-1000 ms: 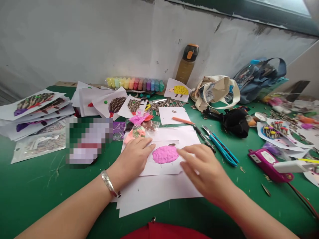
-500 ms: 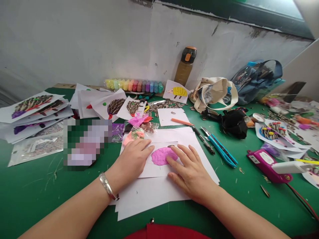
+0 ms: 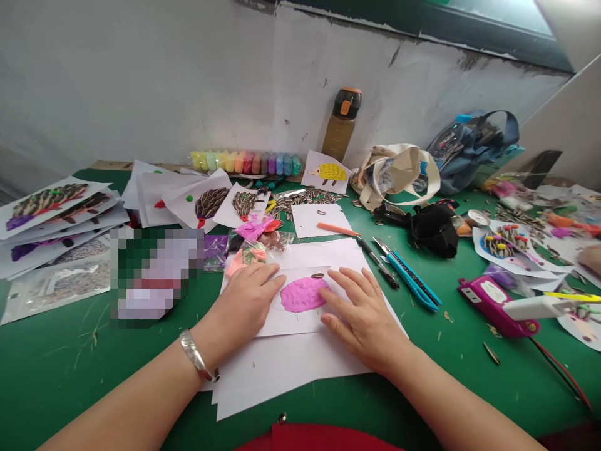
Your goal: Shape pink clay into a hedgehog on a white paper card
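A flattened oval of pink clay [image 3: 303, 295] lies on a small white sheet [image 3: 282, 327], which rests on larger white papers [image 3: 267, 369]. One striped seed [image 3: 318, 275] sits at the clay's upper edge. My left hand [image 3: 251, 297], with a silver bracelet at the wrist, lies on the sheet's left side, fingers extended and holding nothing. On the right, my right hand [image 3: 354, 310] has its fingers spread, the index fingertip at the clay's right edge. It holds nothing either.
Bagged clay [image 3: 253, 250] lies beyond my left hand. A pen [image 3: 382, 266] and a blue cutter [image 3: 413, 282] lie to the right, near a magenta glue gun [image 3: 498, 307]. Seeds [image 3: 312, 200], seed-covered pictures [image 3: 211, 203], a bottle [image 3: 342, 125] and bags [image 3: 399, 172] stand farther back.
My right hand has slid slightly off the pink clay to its right edge, uncovering more of the clay and the seed. The whole view has shifted a little. My left hand stays on the sheet.
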The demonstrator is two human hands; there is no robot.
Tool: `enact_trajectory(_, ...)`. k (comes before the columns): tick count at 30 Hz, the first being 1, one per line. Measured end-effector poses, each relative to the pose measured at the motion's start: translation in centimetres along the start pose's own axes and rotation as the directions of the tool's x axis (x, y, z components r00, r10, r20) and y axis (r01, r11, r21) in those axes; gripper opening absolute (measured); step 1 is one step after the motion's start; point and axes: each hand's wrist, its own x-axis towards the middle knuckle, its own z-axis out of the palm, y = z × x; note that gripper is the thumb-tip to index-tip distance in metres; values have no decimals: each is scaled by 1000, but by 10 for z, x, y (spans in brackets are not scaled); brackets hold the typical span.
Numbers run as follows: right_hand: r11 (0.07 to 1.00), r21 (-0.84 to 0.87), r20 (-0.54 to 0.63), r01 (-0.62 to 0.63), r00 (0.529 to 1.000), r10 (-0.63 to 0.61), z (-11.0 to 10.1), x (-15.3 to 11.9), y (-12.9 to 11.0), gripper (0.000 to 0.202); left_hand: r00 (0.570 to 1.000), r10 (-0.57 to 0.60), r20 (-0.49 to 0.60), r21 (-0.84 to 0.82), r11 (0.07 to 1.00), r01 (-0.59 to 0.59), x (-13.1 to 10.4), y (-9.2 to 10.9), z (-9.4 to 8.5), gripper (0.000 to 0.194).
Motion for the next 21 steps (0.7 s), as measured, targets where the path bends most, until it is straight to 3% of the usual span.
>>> enact_trajectory(5, 997, -28, 31, -71, 997, 72, 1, 0, 5, 38, 1000, -17, 19, -10, 1000, 17, 0, 0, -1, 38)
enact_trajectory(16, 994, -58, 60, -94, 993, 98, 1, 2, 7, 36, 1000, -11, 15, -16, 1000, 11, 0, 1, -1, 37)
enact_trajectory(21, 995, -40, 15, -92, 996, 93, 0, 1, 8, 36, 1000, -19, 16, -10, 1000, 20, 0, 0, 0, 38)
